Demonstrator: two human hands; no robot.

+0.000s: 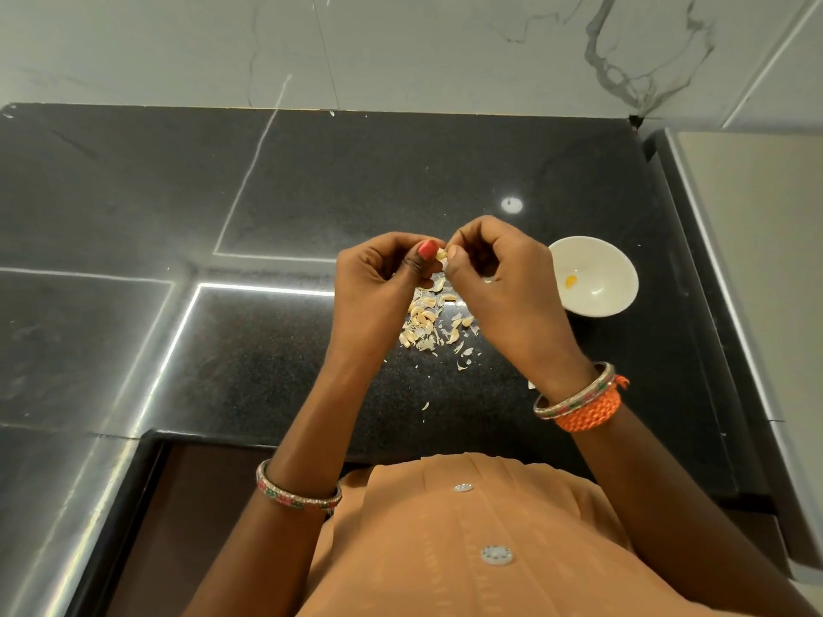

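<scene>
Spanning the view: black counter (490, 171). Above it the left hand (378, 282) and right hand (503, 278) meet, fingers curled. White bowl (619, 260) sits on the counter just right of the right hand. Pile (423, 322) of cloves and skins lies on the counter under the hands. Clove (441, 255) is pinched between the fingertips of both hands, above the pile. Yellow bit (571, 281) lies in the bowl.
</scene>
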